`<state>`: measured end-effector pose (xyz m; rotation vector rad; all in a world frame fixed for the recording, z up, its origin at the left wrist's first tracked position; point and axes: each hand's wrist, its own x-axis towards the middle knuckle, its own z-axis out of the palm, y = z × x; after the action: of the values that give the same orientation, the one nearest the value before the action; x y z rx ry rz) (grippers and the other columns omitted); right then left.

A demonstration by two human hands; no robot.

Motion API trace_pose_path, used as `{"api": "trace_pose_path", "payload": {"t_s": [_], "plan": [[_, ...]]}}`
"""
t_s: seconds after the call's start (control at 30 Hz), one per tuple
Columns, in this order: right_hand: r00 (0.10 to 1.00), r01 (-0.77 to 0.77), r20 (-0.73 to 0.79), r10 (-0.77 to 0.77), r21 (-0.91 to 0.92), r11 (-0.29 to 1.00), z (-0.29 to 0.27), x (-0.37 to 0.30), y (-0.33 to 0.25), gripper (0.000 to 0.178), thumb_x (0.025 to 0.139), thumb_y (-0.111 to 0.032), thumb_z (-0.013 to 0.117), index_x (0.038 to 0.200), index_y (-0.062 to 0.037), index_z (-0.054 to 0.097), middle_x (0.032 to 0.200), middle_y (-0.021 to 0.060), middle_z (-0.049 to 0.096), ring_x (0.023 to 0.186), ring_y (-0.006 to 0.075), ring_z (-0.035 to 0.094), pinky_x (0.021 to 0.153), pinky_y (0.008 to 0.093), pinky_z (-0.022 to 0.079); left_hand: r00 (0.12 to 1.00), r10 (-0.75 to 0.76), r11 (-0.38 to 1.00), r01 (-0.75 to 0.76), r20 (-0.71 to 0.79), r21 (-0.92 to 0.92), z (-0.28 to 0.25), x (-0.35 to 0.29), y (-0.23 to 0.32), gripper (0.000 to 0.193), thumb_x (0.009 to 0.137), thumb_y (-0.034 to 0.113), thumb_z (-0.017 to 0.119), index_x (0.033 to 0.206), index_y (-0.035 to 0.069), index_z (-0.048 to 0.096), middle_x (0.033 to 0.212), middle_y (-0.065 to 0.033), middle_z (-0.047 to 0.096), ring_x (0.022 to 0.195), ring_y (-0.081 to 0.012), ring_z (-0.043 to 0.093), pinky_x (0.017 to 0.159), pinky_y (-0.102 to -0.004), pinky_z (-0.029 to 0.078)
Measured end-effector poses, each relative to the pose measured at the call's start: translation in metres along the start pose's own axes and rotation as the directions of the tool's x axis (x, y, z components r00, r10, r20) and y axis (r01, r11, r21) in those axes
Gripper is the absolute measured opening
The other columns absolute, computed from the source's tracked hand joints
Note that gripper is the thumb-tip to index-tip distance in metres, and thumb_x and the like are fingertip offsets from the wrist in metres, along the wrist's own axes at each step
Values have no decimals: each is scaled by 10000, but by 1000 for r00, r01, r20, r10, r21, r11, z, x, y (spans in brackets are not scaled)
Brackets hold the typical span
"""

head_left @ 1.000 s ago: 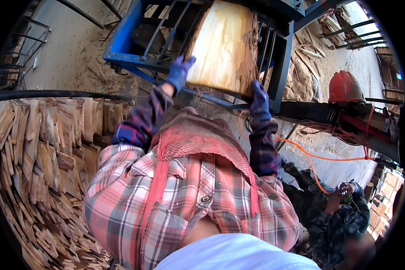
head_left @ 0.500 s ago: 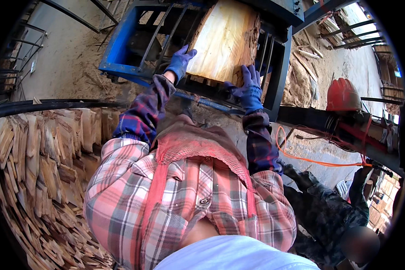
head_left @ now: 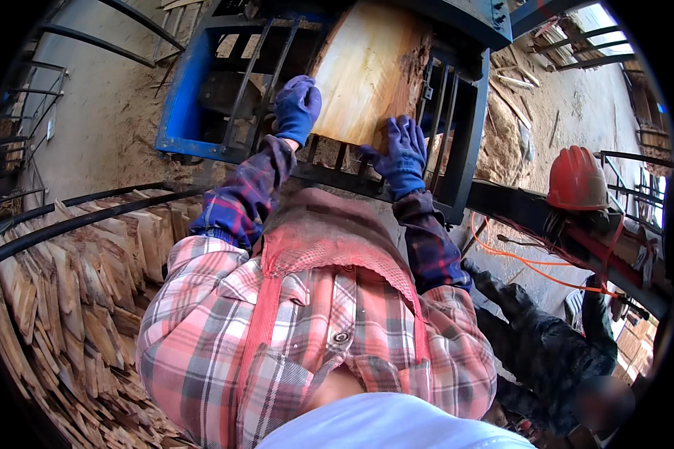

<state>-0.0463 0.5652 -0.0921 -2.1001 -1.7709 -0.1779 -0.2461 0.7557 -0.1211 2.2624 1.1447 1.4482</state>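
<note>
A big pale wooden block [head_left: 367, 71] with rough bark on its right edge lies on the barred bed of a blue metal machine frame [head_left: 191, 90]. My left hand [head_left: 297, 107], in a blue glove, presses against the block's left edge. The gloved fingers of my right hand [head_left: 401, 153] lie spread flat on the block's near right corner. Both plaid sleeves reach up from my red apron.
A stack of split wood slabs [head_left: 75, 284] fills the left, ringed by black metal bars [head_left: 67, 221]. A red hard hat [head_left: 577, 179] rests on a dark beam at right, with an orange cable [head_left: 517, 258] below. Another person in dark clothes [head_left: 554, 352] crouches at lower right.
The block has gone further into the frame. My right hand shifted from the block's right edge to lying flat on its near corner. My left hand closed in on the left edge.
</note>
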Motion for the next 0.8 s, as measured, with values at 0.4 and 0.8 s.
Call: {"api": "trace_pose_path", "payload": {"t_s": [0.4,0.8], "plan": [[972,-15,-230,55,173,985,-8,14,-23,547,789,-445,731,1174,-62,663,1323,217,594,1270,417,523,1096,512,375,998,-57,998,58,-9,34,10,-40,17,427,897,39,589,1320,-1,544,1212,-238,641,1098,-396,640,962,-393,515],[931,14,-362,49,170,985,18,73,18,233,825,-281,696,959,-91,716,1085,101,707,1090,336,626,953,484,476,993,-107,978,114,-51,176,37,11,45,328,901,143,560,1187,-15,591,1107,-239,673,984,-416,655,875,-464,529]]}}
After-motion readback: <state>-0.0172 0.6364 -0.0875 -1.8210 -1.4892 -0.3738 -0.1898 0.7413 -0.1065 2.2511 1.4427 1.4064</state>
